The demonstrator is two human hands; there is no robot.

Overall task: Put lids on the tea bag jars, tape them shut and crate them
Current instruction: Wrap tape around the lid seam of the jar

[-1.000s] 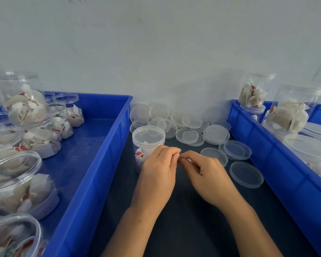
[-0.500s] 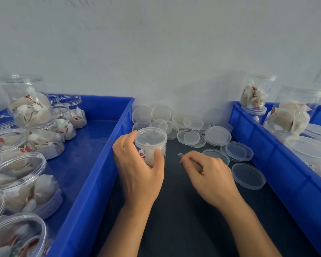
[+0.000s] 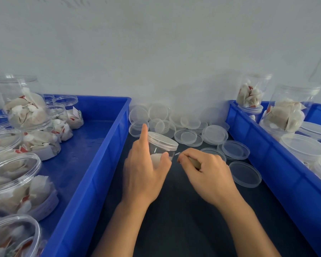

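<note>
Head view: we see a lidded jar point(image 3: 162, 148) tilted over the dark table point(image 3: 183, 219), between two blue crates point(image 3: 93, 175).
Left hand point(image 3: 144, 175): grips our jar, forefinger raised.
Right hand point(image 3: 207, 173): pinches a tape end point(image 3: 177, 154).

Left hand point(image 3: 143, 175) grips with index finger raised; right hand point(image 3: 208, 175) pinches, fingers curled
</note>
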